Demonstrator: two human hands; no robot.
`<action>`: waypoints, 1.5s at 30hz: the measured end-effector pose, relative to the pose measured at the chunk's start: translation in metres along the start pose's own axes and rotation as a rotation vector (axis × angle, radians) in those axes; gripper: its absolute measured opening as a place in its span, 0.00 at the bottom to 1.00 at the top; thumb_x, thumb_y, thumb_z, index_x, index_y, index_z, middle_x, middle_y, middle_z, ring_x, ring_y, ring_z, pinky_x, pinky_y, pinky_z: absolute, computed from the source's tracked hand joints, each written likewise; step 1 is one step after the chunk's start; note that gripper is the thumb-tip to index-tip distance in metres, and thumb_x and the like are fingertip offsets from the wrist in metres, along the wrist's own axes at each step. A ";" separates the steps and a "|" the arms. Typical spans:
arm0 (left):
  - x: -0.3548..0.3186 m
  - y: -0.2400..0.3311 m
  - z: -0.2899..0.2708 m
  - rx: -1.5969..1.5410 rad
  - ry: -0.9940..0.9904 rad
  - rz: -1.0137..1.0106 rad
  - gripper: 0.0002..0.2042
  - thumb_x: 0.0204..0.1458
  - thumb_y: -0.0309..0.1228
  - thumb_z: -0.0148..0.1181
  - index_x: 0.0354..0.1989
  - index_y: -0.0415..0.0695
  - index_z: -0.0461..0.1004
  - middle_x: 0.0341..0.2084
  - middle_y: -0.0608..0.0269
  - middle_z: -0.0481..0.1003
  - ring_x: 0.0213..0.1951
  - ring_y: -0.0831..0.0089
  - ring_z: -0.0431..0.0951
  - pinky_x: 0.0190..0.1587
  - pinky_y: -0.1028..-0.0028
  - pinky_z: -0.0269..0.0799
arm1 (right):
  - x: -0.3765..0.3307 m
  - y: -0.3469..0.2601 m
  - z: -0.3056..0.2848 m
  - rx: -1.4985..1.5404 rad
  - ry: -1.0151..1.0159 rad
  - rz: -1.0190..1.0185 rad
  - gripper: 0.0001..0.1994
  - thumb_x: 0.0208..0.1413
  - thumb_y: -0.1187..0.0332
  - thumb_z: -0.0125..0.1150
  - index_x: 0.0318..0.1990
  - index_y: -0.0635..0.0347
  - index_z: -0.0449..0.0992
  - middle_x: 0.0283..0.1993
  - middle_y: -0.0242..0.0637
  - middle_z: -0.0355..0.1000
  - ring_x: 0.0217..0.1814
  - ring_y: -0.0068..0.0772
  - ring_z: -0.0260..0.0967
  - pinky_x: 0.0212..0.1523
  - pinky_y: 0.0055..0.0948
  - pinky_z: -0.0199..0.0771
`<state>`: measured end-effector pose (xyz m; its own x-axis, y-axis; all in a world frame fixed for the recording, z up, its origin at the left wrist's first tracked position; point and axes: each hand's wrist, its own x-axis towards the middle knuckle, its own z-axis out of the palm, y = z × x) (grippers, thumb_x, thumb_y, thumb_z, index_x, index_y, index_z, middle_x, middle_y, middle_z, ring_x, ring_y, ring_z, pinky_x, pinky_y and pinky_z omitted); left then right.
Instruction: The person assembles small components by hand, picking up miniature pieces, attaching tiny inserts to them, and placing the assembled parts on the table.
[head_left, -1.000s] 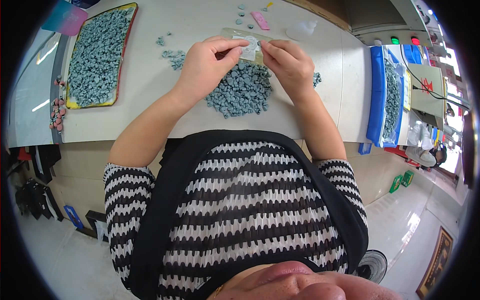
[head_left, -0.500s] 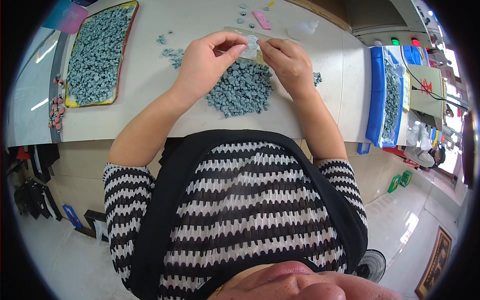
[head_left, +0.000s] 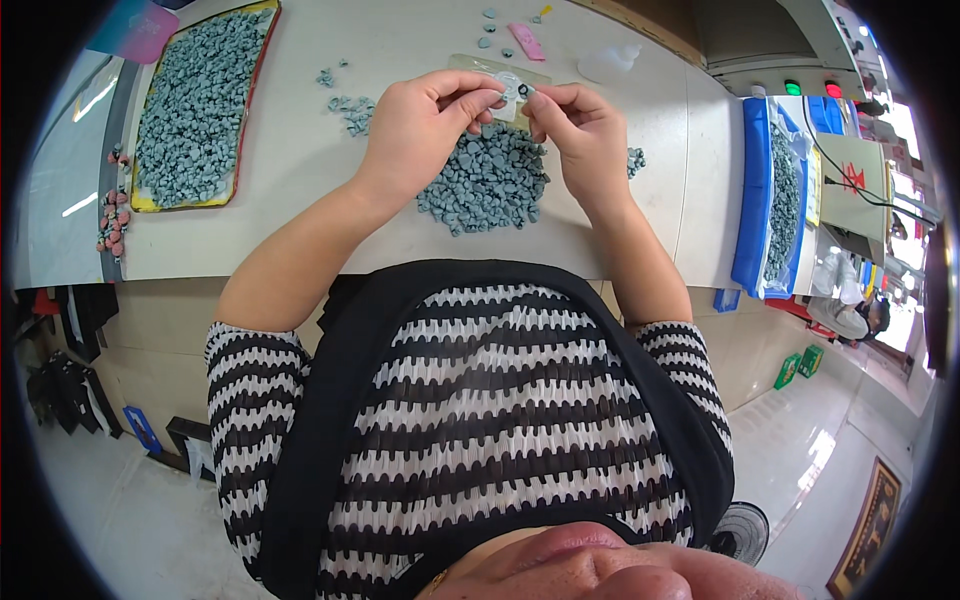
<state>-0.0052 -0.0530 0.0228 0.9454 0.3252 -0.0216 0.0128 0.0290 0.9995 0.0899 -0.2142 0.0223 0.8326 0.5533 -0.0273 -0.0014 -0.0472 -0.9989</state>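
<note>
My left hand (head_left: 415, 135) is closed in a pinch above the far edge of a pile of grey-blue pieces (head_left: 485, 185); what its fingertips hold is too small to make out. Facing it, my right hand (head_left: 585, 130) pinches a small grey piece with a dark centre (head_left: 524, 90) between thumb and forefinger. The fingertips of both hands are close together but apart. Behind them lies a clear yellowish sheet (head_left: 470, 63) with a whitish round patch, partly covered by the fingers.
A yellow-rimmed tray (head_left: 180, 208) full of similar pieces lies at left, near a pink-blue container (head_left: 140, 30). Loose pieces (head_left: 352, 115) lie left of the pile. A pink strip (head_left: 525, 42) and a translucent bottle (head_left: 610, 64) lie farther back. A blue bin (head_left: 752, 200) stands at right.
My right hand has turned, so the small grey piece at its fingertips now shows. My left hand has shifted slightly right, its fingers still pinched.
</note>
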 end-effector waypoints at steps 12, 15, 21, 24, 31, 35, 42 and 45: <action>-0.003 -0.002 0.007 0.090 0.029 0.095 0.09 0.59 0.30 0.59 0.41 0.36 0.75 0.33 0.68 0.77 0.35 0.84 0.74 0.38 0.83 0.69 | -0.006 0.002 0.005 0.028 -0.022 0.017 0.08 0.56 0.71 0.63 0.38 0.69 0.77 0.28 0.30 0.74 0.29 0.15 0.68 0.31 0.16 0.68; -0.004 -0.002 0.007 0.098 0.031 0.114 0.09 0.59 0.30 0.59 0.41 0.36 0.76 0.33 0.69 0.76 0.34 0.85 0.74 0.38 0.83 0.69 | -0.007 0.004 0.007 -0.029 0.001 -0.031 0.08 0.55 0.71 0.64 0.37 0.68 0.78 0.29 0.29 0.75 0.29 0.15 0.69 0.31 0.16 0.69; -0.004 -0.003 0.008 0.296 0.076 0.281 0.07 0.56 0.27 0.61 0.38 0.37 0.77 0.32 0.65 0.78 0.32 0.79 0.75 0.36 0.79 0.71 | -0.007 0.012 0.012 -0.159 0.079 -0.239 0.05 0.50 0.75 0.66 0.33 0.66 0.78 0.27 0.31 0.73 0.28 0.18 0.70 0.29 0.18 0.70; -0.002 -0.003 0.009 0.425 0.097 0.428 0.05 0.53 0.26 0.62 0.37 0.38 0.77 0.31 0.61 0.78 0.31 0.73 0.76 0.35 0.76 0.72 | -0.004 0.018 0.012 -0.222 0.105 -0.401 0.04 0.46 0.79 0.66 0.30 0.66 0.76 0.25 0.33 0.72 0.26 0.19 0.70 0.27 0.19 0.69; -0.001 -0.003 0.009 0.482 0.120 0.666 0.05 0.51 0.23 0.63 0.35 0.39 0.77 0.30 0.60 0.78 0.30 0.69 0.76 0.33 0.75 0.72 | -0.006 0.006 0.012 -0.350 0.103 -0.584 0.07 0.39 0.83 0.66 0.27 0.65 0.75 0.24 0.33 0.71 0.22 0.21 0.67 0.24 0.20 0.67; -0.003 0.002 0.012 0.464 0.122 0.648 0.04 0.51 0.22 0.63 0.35 0.38 0.76 0.29 0.61 0.77 0.28 0.72 0.75 0.33 0.75 0.71 | -0.005 0.005 0.011 -0.268 0.121 -0.570 0.07 0.39 0.83 0.66 0.27 0.65 0.75 0.24 0.33 0.71 0.22 0.21 0.67 0.24 0.20 0.67; 0.000 0.005 0.000 0.442 0.047 0.547 0.04 0.51 0.22 0.62 0.34 0.38 0.76 0.28 0.62 0.76 0.28 0.74 0.74 0.33 0.76 0.71 | 0.006 -0.014 -0.022 -0.462 -0.153 -0.455 0.06 0.46 0.77 0.66 0.34 0.65 0.79 0.29 0.34 0.74 0.27 0.23 0.69 0.28 0.22 0.69; 0.005 0.001 -0.013 0.503 -0.247 0.559 0.05 0.50 0.23 0.63 0.35 0.38 0.76 0.27 0.61 0.76 0.29 0.71 0.75 0.34 0.73 0.71 | 0.012 -0.031 -0.049 -0.696 -0.246 -0.316 0.08 0.50 0.72 0.65 0.38 0.63 0.80 0.31 0.37 0.75 0.29 0.28 0.70 0.32 0.25 0.71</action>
<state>-0.0045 -0.0385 0.0232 0.8993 -0.0560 0.4337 -0.3956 -0.5269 0.7523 0.1269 -0.2468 0.0547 0.5899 0.7907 0.1637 0.6271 -0.3209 -0.7098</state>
